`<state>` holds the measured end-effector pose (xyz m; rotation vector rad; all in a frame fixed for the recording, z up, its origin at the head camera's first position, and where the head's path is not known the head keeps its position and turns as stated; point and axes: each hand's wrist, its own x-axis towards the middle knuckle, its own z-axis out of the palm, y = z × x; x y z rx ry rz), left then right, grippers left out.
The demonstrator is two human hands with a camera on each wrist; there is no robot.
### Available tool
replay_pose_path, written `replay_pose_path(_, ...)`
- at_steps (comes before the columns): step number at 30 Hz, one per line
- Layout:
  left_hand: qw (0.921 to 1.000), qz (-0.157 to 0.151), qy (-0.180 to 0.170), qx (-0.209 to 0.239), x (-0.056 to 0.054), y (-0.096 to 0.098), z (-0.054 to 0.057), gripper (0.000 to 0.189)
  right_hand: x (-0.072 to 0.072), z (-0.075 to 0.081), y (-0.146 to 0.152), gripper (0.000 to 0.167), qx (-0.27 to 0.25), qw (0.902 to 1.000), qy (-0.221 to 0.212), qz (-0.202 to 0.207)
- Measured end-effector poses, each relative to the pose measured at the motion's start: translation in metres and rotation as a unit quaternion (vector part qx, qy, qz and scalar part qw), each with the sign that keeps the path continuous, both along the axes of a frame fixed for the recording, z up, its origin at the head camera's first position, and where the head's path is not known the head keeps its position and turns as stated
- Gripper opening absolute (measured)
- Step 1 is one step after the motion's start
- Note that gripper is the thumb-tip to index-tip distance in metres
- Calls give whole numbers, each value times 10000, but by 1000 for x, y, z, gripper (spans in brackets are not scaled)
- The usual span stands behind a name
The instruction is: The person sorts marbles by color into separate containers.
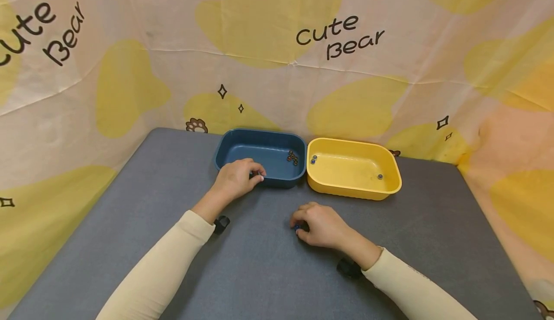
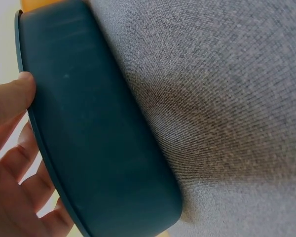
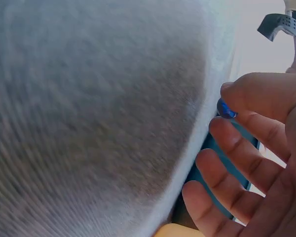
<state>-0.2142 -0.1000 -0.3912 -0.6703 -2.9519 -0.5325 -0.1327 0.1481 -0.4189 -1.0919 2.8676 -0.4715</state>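
Observation:
My left hand [image 1: 237, 178] is at the near rim of a dark blue plastic bin [image 1: 277, 182], its thumb over the outer side and its fingers on the inner side. In the left wrist view the thumb [image 2: 20, 91] overlaps the rim of that bin [image 2: 96, 128]. Several small brown beads [image 1: 292, 157] lie at the bin's right end. Closer to me, my right hand [image 1: 322, 226] is low over the table, pinching a small shiny blue bead [image 3: 226, 109] between thumb and index finger. The other right fingers are loosely bent and spread.
A yellow bin [image 1: 352, 190] stands right beside the blue one, with two small blue-grey beads [image 1: 313, 159] at its left end and another bead [image 1: 380, 177] near its right. Both stand on a grey cloth-covered table [image 1: 259, 272], before a printed curtain [image 1: 259, 36].

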Motion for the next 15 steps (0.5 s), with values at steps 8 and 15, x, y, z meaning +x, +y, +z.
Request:
replay_pose_path(8, 10000, 24, -41, -48, -1, 0, 0, 13, -5, 15, 5, 9, -170, 9998, 89, -45)
replay_pose_path(15, 9999, 6, -116, -51, -1, 0, 0, 14, -13, 34, 15, 9, -416, 9987, 267, -121)
